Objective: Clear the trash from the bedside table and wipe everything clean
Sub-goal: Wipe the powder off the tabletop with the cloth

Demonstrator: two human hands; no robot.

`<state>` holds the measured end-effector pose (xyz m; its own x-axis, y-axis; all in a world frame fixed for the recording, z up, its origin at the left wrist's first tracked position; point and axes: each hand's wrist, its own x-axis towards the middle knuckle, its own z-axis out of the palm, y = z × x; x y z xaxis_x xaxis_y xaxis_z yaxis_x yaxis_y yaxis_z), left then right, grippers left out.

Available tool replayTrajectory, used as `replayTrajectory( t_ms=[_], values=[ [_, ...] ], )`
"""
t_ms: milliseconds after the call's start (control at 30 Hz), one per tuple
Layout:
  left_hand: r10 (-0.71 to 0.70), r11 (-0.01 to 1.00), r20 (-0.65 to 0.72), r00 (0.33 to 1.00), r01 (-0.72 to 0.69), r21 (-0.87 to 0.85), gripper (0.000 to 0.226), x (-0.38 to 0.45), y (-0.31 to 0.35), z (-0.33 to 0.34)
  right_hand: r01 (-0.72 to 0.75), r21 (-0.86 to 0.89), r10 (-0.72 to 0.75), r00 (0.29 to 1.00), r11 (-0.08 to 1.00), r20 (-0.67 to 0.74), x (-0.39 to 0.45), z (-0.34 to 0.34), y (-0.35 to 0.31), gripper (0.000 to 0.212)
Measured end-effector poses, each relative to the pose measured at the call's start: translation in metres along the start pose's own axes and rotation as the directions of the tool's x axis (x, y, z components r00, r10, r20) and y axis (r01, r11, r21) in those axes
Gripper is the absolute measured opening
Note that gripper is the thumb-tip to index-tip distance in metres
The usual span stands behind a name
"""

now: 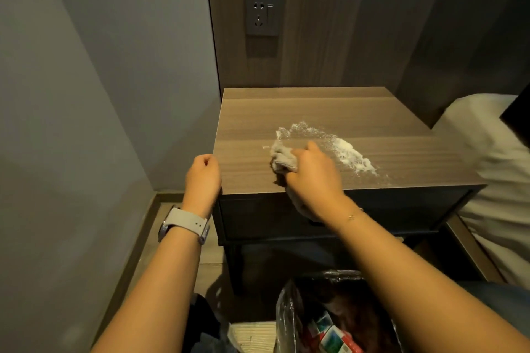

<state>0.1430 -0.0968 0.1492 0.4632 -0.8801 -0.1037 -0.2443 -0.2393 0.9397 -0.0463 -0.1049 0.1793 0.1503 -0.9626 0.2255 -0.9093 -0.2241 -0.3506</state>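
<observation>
A crumpled grey cloth (pixel 282 158) lies on the wooden tabletop (pixel 401 163) near its front edge, gripped by the curled fingers of the right hand (pixel 312 170). Just right of the cloth and beyond it, white powder (pixel 344 149) is scattered across the tabletop. The left hand (pixel 202 178) rests at the near left corner, fingers curled inward, holding nothing visible; a watch (pixel 183 225) sits on its wrist. Below, nearer the camera, a trash bag (pixel 321 321) holds packaging. A wall socket (pixel 262 13) is on the far panel, white bedding (pixel 487 157) at right.
</observation>
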Motion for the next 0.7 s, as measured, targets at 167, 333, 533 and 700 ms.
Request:
replayTrajectory(
  t_ms=[167, 333, 533, 700],
  values=[
    [0.162, 0.893, 0.002, 0.987, -0.147, 0.426, 0.041, -0.008, 0.016, 0.012, 0.101, 0.217, -0.099, 0.995, 0.971, -0.016, 0.01, -0.04, 0.024, 0.006],
    [0.097, 0.774, -0.031, 0.995, -0.056, 0.631, 0.051, 0.001, 0.038, 0.036, -0.021, 0.127, 0.042, 0.985, 0.992, -0.17, 0.032, -0.104, 0.108, 0.001],
    [0.181, 0.716, -0.107, 0.978, -0.056, 0.696, 0.044, 0.002, 0.027, 0.044, -0.321, -0.117, 0.312, 0.946, 0.94, -0.089, 0.036, -0.086, 0.208, 0.021],
    [0.189, 0.676, -0.099, 0.977, -0.057, 0.735, 0.046, 0.003, 0.026, 0.045, -0.365, -0.085, 0.352, 0.925, 0.927, -0.141, 0.028, -0.058, 0.175, 0.046]
  ],
)
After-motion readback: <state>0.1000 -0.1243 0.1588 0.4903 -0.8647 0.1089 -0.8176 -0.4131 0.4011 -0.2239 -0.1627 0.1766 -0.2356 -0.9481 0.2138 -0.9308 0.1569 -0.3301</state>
